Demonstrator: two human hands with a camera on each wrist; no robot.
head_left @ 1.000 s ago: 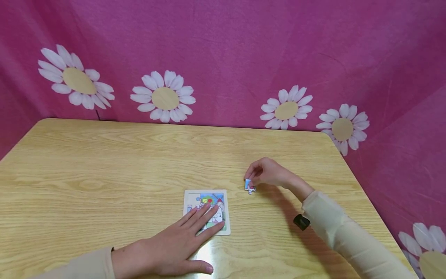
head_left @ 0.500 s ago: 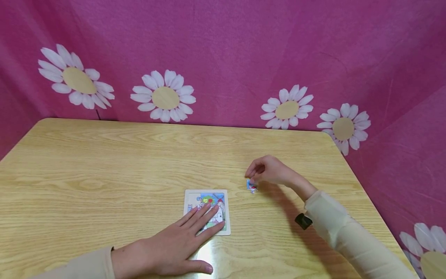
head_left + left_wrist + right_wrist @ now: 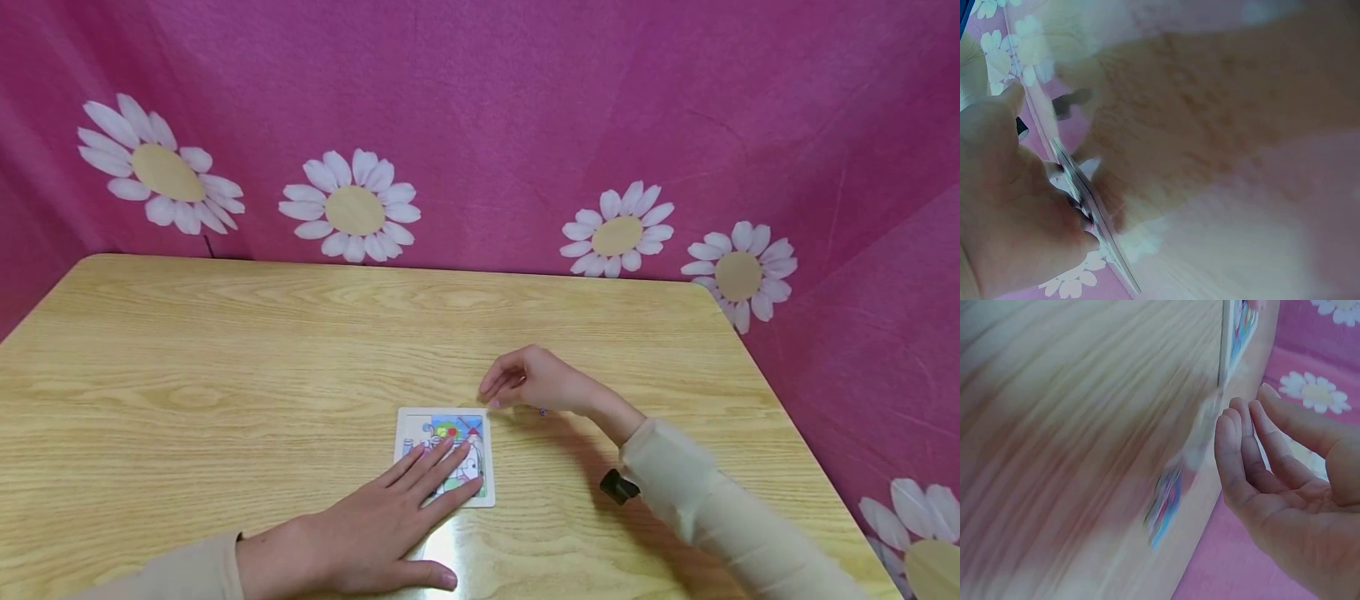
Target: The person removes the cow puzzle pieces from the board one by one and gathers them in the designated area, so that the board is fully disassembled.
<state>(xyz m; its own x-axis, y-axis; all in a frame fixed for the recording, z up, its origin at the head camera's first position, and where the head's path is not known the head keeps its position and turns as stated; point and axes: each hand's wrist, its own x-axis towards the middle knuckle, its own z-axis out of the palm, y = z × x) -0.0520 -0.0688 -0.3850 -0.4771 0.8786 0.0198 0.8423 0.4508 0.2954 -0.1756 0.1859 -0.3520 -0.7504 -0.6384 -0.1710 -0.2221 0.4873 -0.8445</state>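
A small jigsaw puzzle in a white frame (image 3: 490,467) lies on the table, with a cartoon picture and a pale bare patch at its upper left. My left hand (image 3: 375,521) rests on it, fingers spread and covering its lower middle. Just past the puzzle's upper right corner hovers my right hand (image 3: 543,382), its fingers loosely bent and nothing visible between them. Beneath and behind that hand lies a loose puzzle piece (image 3: 1165,505), blue and red, flat on the tabletop. Only a bit of it shows in the head view, the hand hiding the remainder.
The wooden table (image 3: 225,350) reaches back to a pink cloth (image 3: 480,108) printed with white daisies. A small black object (image 3: 618,486) is at the right sleeve's cuff. Light glares off the tabletop below the puzzle.
My right hand has let go of the puzzle piece, leaving it on the table, and has moved left toward the puzzle frame. The left hand has stayed in place.
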